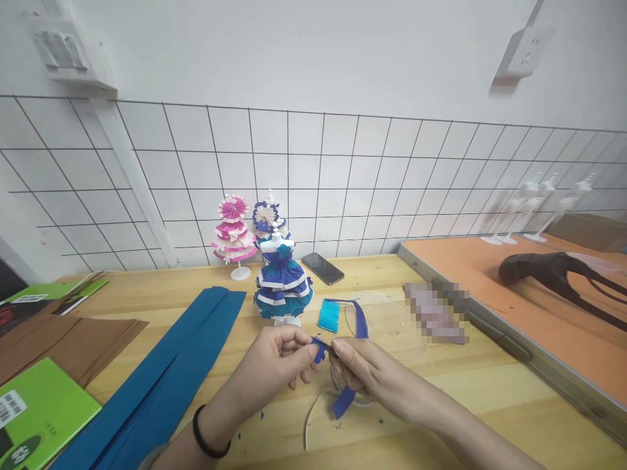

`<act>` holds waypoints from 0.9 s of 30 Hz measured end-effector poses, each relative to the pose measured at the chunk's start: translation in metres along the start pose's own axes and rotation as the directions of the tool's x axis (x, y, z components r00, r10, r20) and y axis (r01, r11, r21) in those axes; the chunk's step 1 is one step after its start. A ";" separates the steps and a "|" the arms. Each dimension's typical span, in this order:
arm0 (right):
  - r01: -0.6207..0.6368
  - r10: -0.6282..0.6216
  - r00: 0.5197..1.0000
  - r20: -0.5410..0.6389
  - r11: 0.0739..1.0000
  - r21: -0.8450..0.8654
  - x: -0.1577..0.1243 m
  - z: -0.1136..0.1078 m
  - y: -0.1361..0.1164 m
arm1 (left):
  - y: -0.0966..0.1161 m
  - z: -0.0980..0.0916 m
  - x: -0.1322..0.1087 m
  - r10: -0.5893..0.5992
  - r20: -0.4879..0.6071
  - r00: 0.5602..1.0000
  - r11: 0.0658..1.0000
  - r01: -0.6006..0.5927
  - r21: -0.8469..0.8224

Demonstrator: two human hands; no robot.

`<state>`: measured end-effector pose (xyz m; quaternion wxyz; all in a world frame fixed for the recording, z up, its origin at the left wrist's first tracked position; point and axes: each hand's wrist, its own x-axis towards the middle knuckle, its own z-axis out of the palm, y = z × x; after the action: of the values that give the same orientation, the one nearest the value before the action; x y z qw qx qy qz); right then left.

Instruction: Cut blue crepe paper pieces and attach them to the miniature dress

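Observation:
My left hand (279, 365) is closed, pinching a small piece of violet-blue crepe paper (319, 352) between thumb and fingers. My right hand (369, 372) is closed around a thin, dark metal tool (326, 345); most of it is hidden, so its kind is unclear. The tool's tip meets the paper piece by the left fingertips. Just beyond the hands stands a small white dress form in a blue and teal ruffled paper dress (283, 281). A violet-blue paper strip (361, 321) and a pleated turquoise piece (328, 316) lie beside it.
Teal paper sheets (161, 365) and a green package (46, 411) lie at left. Behind stand a pink paper-dressed form (233, 232) and a phone (322, 268). At right, an orange board (455, 261) bears white forms and a dark strapped object (543, 271). White cord (309, 418) lies near my hands.

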<state>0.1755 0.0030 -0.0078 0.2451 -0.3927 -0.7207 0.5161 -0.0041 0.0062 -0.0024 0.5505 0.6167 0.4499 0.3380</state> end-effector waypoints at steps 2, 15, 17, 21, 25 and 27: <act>-0.003 0.003 1.000 0.003 1.000 -0.001 0.000 0.000 0.001 | 0.000 0.000 -0.001 0.006 0.000 1.000 1.000 -0.006 -0.002; 0.009 -0.009 1.000 -0.006 1.000 -0.014 0.000 -0.001 0.002 | -0.004 0.001 0.002 0.032 -0.007 0.999 0.997 -0.033 -0.064; 0.012 -0.013 1.000 -0.015 1.000 -0.008 0.001 0.000 0.002 | -0.007 0.002 0.003 0.042 0.005 0.999 0.995 -0.042 -0.095; 0.020 -0.021 0.999 -0.040 1.000 -0.023 0.002 0.001 0.001 | -0.016 0.004 0.004 0.060 0.018 0.998 0.991 -0.058 -0.122; 0.019 -0.020 0.999 -0.040 1.000 -0.023 0.002 0.001 0.002 | -0.019 0.006 0.006 0.059 -0.003 0.998 0.990 -0.059 -0.130; 0.011 -0.012 0.999 -0.040 1.000 -0.015 0.002 0.001 0.003 | -0.018 0.007 0.006 0.056 -0.013 0.998 0.989 -0.057 -0.134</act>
<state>0.1743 0.0045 -0.0109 0.2598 -0.4006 -0.7215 0.5015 0.0010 0.0087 -0.0218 0.5788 0.5894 0.4109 0.3857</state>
